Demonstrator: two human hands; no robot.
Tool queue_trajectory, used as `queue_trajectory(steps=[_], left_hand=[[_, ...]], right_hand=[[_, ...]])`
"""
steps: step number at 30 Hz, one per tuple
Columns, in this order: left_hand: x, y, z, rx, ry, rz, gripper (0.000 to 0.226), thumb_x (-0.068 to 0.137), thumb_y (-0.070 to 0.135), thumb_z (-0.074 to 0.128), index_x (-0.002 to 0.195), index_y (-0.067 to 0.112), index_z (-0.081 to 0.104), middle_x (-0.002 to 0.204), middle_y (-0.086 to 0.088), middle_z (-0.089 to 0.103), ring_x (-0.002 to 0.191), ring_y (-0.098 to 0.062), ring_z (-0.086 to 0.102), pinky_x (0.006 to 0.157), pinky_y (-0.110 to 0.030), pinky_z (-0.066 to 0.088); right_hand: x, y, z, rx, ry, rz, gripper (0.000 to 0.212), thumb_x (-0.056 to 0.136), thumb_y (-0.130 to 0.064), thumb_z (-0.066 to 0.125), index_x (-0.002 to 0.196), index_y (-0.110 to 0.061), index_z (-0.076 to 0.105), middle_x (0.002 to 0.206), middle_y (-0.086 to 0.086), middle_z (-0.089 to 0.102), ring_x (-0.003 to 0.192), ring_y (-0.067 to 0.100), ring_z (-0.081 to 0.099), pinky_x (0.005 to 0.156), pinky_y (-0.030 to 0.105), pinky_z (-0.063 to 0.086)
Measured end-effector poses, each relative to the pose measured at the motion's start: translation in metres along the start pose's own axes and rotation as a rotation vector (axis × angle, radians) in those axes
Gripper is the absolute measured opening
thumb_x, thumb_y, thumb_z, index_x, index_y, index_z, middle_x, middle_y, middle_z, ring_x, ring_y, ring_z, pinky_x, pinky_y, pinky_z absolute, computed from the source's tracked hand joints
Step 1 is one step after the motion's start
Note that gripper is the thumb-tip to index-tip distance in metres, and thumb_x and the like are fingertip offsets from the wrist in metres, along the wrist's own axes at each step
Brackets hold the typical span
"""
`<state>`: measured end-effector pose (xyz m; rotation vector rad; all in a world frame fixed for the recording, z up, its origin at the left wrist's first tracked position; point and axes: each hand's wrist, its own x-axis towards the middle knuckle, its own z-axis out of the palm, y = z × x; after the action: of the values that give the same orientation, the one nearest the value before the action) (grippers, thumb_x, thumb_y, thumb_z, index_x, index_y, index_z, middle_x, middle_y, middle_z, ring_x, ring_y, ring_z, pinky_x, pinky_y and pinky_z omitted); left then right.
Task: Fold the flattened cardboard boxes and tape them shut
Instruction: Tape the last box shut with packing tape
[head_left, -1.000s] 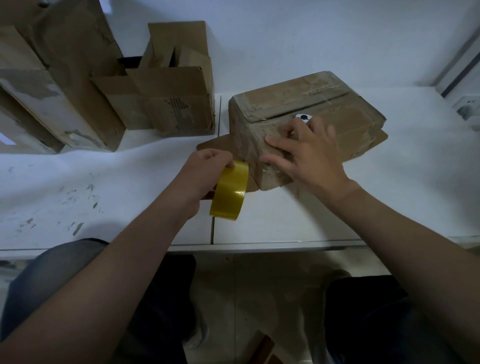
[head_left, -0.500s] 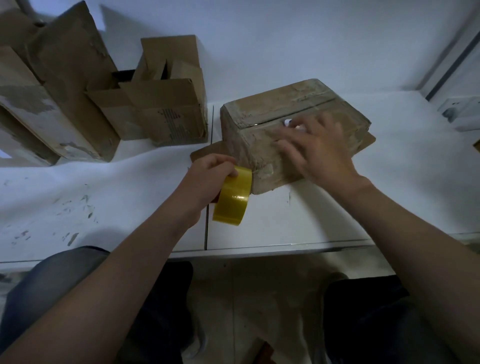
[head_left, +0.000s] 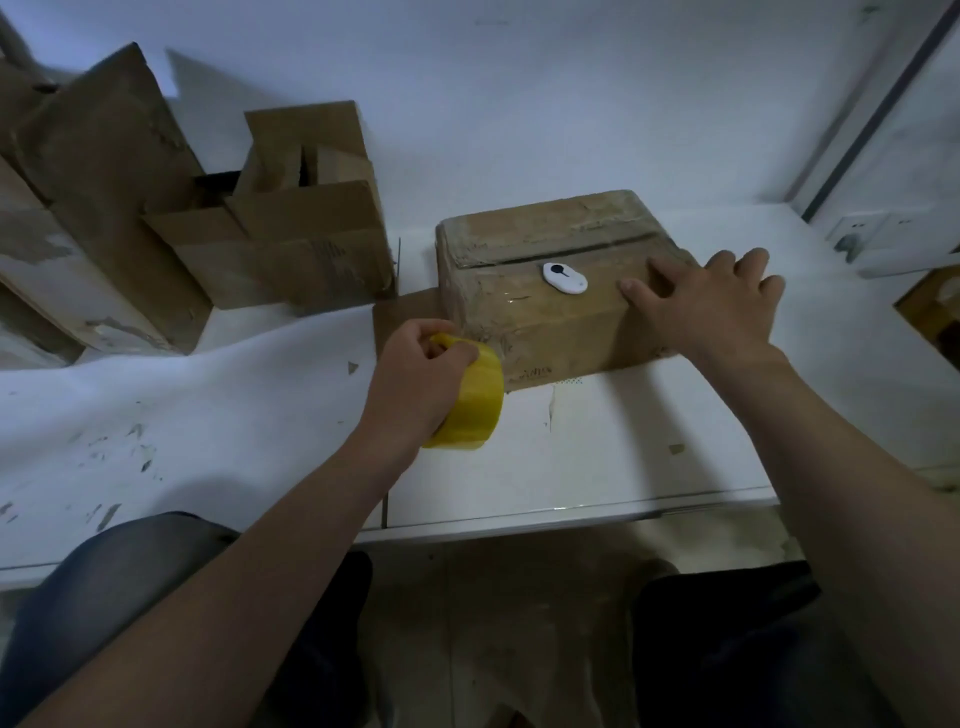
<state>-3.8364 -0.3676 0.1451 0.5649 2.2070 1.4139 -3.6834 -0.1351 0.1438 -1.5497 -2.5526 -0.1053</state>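
Taping the folded box, seen from my head camera.
My left hand (head_left: 415, 384) is curled round the yellow tape roll (head_left: 475, 402), holding it just at the near-left corner of the closed cardboard box (head_left: 561, 338), which sits on the white table (head_left: 597, 457). My right hand (head_left: 711, 306) lies flat with fingers spread on the box's right end, gripping nothing. A small white oval gadget (head_left: 564, 277) rests on the box top. An open box (head_left: 306, 234) and flattened cardboard (head_left: 104, 182) stand at far left.
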Motion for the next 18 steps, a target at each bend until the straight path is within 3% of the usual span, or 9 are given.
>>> queue_trajectory(steps=[4, 8, 12, 15, 18], left_hand=[[0.004, 0.005, -0.001, -0.006, 0.021, 0.003, 0.036, 0.094, 0.035, 0.065, 0.128, 0.027, 0.058, 0.123, 0.002, 0.053, 0.104, -0.020, 0.052, 0.074, -0.031, 0.042], [0.001, 0.005, -0.004, -0.020, 0.022, -0.008, 0.034, 0.093, 0.034, 0.065, 0.125, 0.027, 0.060, 0.124, 0.000, 0.055, 0.107, -0.023, 0.054, 0.082, -0.038, 0.047], [-0.010, 0.002, -0.008, 0.008, 0.010, -0.014, 0.034, 0.092, 0.032, 0.065, 0.125, 0.026, 0.058, 0.123, 0.001, 0.053, 0.110, -0.023, 0.053, 0.092, -0.043, 0.050], [-0.015, 0.001, -0.011, 0.019, 0.018, -0.017, 0.035, 0.093, 0.031, 0.065, 0.127, 0.025, 0.057, 0.121, 0.001, 0.050, 0.108, -0.023, 0.052, 0.089, -0.041, 0.050], [-0.020, 0.001, -0.008, 0.005, 0.007, -0.039, 0.033, 0.093, 0.029, 0.064, 0.126, 0.026, 0.057, 0.121, 0.001, 0.049, 0.106, -0.023, 0.052, 0.086, -0.040, 0.050]], right_hand=[[-0.017, 0.010, -0.013, -0.097, 0.038, 0.002, 0.055, 0.094, -0.069, 0.031, 0.112, -0.031, 0.067, 0.105, 0.014, 0.057, 0.114, 0.037, 0.040, 0.090, 0.045, 0.031], [-0.031, 0.017, -0.019, -0.120, 0.046, -0.001, 0.051, 0.095, -0.063, 0.035, 0.108, -0.027, 0.069, 0.103, 0.011, 0.060, 0.115, 0.036, 0.041, 0.092, 0.045, 0.031], [-0.041, 0.029, -0.027, -0.161, 0.041, 0.035, 0.053, 0.092, -0.068, 0.038, 0.101, -0.027, 0.071, 0.090, 0.006, 0.065, 0.113, 0.033, 0.046, 0.092, 0.044, 0.030], [-0.042, 0.029, -0.033, -0.159, 0.044, 0.024, 0.057, 0.089, -0.073, 0.040, 0.107, -0.028, 0.070, 0.104, 0.009, 0.066, 0.114, 0.036, 0.047, 0.097, 0.047, 0.031], [-0.047, 0.016, -0.029, -0.109, -0.037, -0.058, 0.058, 0.090, -0.077, 0.032, 0.124, -0.040, 0.061, 0.128, 0.011, 0.054, 0.123, 0.041, 0.040, 0.101, 0.050, 0.030]])
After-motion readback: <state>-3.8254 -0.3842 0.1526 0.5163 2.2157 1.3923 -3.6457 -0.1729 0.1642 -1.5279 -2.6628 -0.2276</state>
